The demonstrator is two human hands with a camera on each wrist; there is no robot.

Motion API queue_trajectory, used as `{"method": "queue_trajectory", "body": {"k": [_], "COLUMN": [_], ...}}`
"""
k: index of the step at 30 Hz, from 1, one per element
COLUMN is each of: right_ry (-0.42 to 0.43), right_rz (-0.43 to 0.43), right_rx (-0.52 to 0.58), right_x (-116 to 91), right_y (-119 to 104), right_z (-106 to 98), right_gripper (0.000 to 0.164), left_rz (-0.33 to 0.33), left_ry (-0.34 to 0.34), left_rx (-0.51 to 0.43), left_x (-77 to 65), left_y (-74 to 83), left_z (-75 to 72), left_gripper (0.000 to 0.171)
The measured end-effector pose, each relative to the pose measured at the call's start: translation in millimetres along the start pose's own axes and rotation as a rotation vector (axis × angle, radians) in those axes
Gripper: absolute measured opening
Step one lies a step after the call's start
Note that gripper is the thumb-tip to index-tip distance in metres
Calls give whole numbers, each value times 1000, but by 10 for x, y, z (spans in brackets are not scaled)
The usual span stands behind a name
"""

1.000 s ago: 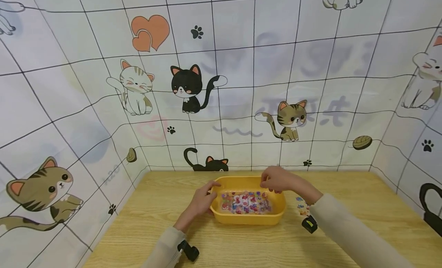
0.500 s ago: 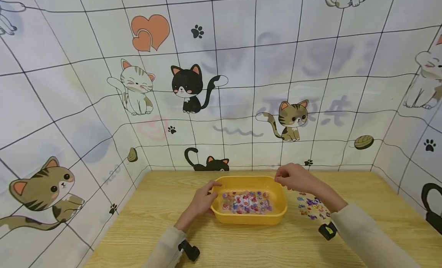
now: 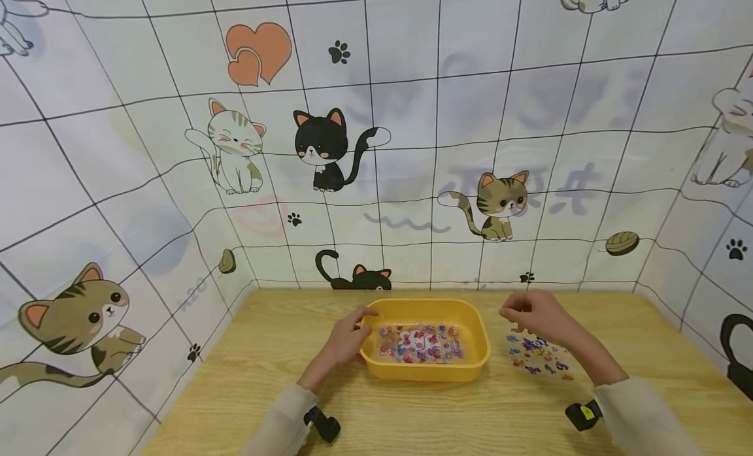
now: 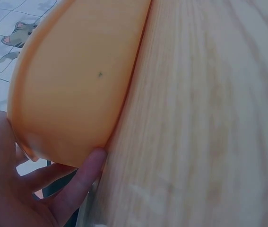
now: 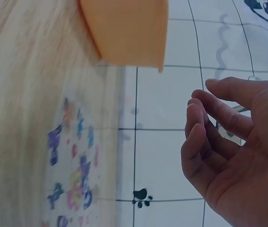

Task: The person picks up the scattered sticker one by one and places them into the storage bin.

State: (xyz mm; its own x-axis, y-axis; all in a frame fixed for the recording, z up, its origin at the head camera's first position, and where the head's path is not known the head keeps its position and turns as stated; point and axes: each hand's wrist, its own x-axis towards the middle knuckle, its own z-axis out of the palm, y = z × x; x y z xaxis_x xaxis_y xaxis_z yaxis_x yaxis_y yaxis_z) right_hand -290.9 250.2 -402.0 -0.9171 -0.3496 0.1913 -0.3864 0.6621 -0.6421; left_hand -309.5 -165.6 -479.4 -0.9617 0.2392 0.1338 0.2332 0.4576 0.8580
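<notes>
A yellow plastic tub (image 3: 423, 374) stands on the wooden table, with a sheet of small colourful stickers (image 3: 419, 342) on its bottom. My left hand (image 3: 346, 340) holds the tub's left end, thumb at the rim and fingers against the outer wall, as the left wrist view also shows. To the right of the tub, my right hand (image 3: 540, 315) hovers with loosely bent fingers. In the right wrist view, nothing shows between the thumb and fingers of that hand (image 5: 233, 142). Below it on the table lies a clear sheet of colourful pony stickers (image 5: 79, 179).
The wooden table (image 3: 276, 390) meets a white cat-print backdrop (image 3: 400, 181) behind the tub and at both sides. A black looped object (image 3: 735, 371) is at the far right edge. Black wrist cameras (image 3: 322, 424) sit on both sleeves.
My right hand has moved right, from over the tub's far right rim to above the sticker sheet, which shows more now. My left hand stays on the tub.
</notes>
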Motion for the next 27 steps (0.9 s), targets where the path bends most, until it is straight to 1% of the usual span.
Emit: {"method": "queue_trajectory", "body": {"k": [5,9,11,14,18,22,27], "right_ry": [51,91,101,102,98,105,111], "right_rz": [13,44,68,117,159,164,158], "right_rx": [-21,-30,-51,-101,-163,-220,-272], "right_x": [-97,-173,-207,-261,-323,-366,-397], "right_y": [187,301,349,425,533,646,781], "right_z": [12,27,27,10,-43,-89,-94], "right_gripper": [16,19,21,23,24,21,20], "left_rz": [-13,-10,-5,-3,-5,12,39], "left_ry": [3,7,7,2,-1,0,12], "left_rx": [-2,0,-2,-4,-9,4,44], "left_x": [4,14,16,14,15,26,35], "left_y": [-23,-29,-27,-24,-24,-24,-32], "left_z": [11,12,9,6,3,7,8], "left_gripper": [34,34,34,34,34,34,34]}}
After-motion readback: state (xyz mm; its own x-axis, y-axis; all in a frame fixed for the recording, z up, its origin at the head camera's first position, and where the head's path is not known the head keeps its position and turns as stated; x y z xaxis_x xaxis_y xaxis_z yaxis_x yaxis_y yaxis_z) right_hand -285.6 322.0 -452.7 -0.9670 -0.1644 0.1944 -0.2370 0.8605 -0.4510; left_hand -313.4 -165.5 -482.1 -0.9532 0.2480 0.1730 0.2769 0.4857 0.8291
